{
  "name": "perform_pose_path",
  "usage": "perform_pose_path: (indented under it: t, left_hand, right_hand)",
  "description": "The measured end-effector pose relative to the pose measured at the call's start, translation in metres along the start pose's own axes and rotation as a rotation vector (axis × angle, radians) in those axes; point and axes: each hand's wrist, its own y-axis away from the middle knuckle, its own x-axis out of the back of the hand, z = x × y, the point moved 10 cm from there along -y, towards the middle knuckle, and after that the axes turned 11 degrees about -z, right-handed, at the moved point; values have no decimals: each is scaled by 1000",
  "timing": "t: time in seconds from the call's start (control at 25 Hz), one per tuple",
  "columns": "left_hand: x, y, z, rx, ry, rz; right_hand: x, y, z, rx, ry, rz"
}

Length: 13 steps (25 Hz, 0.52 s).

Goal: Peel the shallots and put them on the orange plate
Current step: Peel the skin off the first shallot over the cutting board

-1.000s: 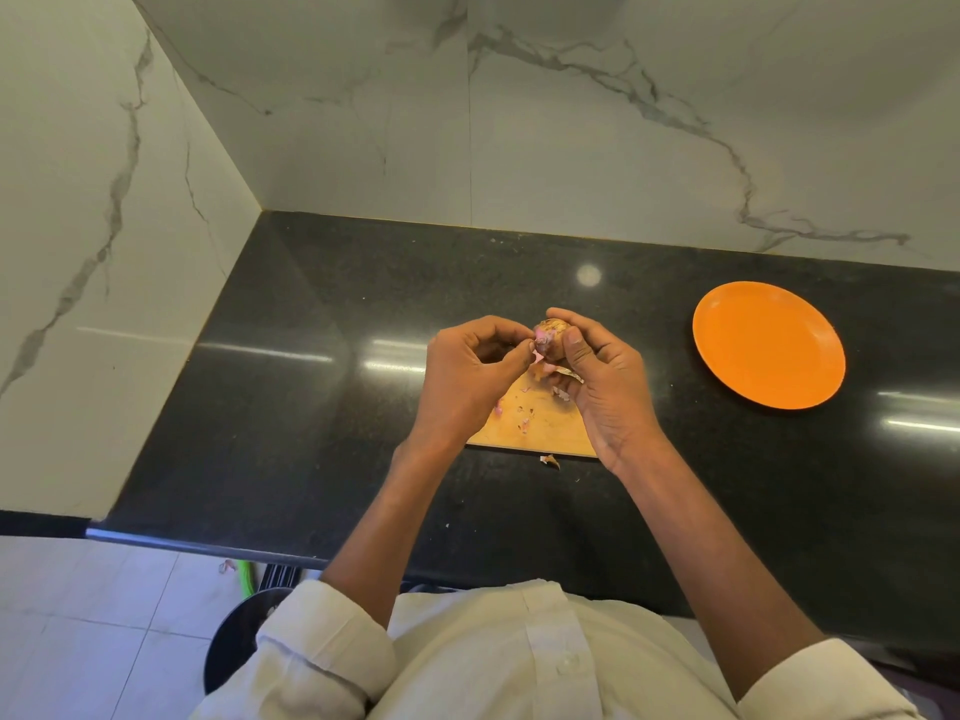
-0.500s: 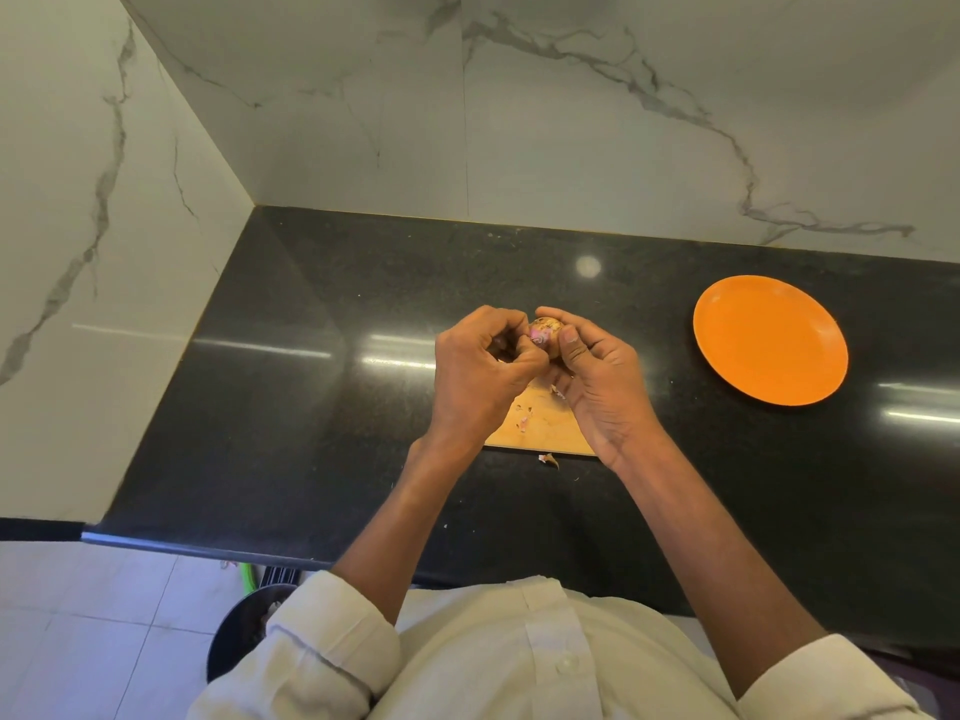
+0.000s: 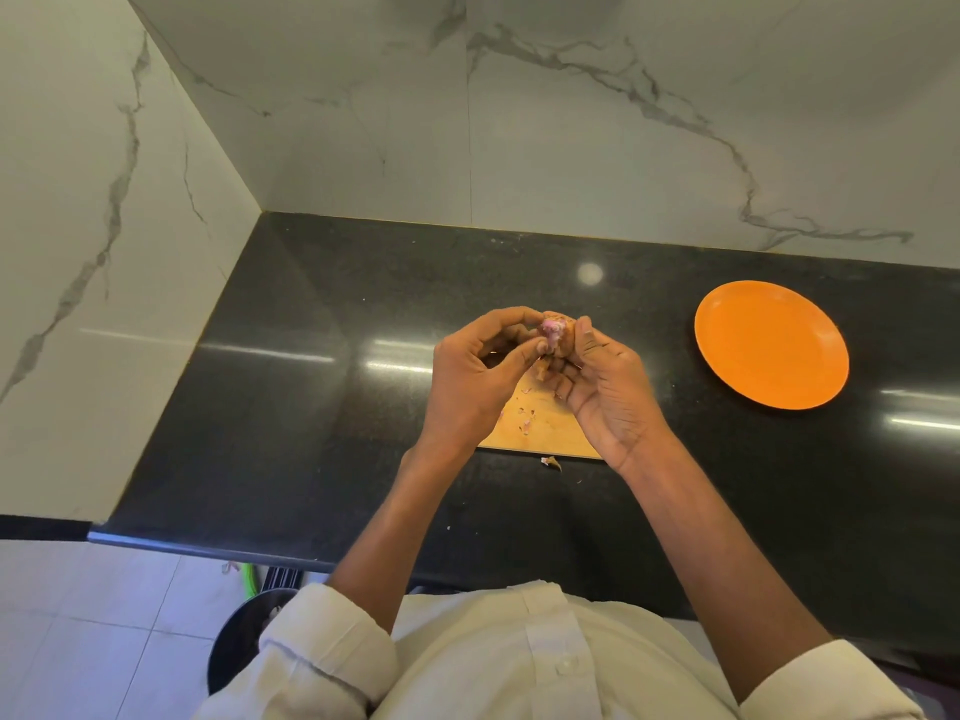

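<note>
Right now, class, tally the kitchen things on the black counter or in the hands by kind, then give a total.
Shallot, held in both hands: 1
Orange plate, nothing on it: 1
Wooden cutting board: 1
Loose peel scrap off the board: 1
Total: 4

both hands [image 3: 540, 387] raised together over the wooden board [image 3: 540, 433], covering most of it. black counter [image 3: 311, 407] to their left is bare right up to the side wall [image 3: 104, 252]. strip behind the hands up to the back wall [image 3: 571, 148] is open. orange plate [image 3: 771, 344] sits well apart on the right, open counter between it and the hands. small peel scrap [image 3: 551, 462] just in front of the board
</note>
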Motion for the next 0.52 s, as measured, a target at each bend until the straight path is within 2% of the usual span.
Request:
perform_pose_path:
  t: [0.12,0.52]
  left_hand:
    - [5,3,3,-25,-62,54]
    - [5,8,11,46,-119,126]
  right_hand:
    - [0,2,0,6,37,3]
    - [-3,6,-15,108,266,10]
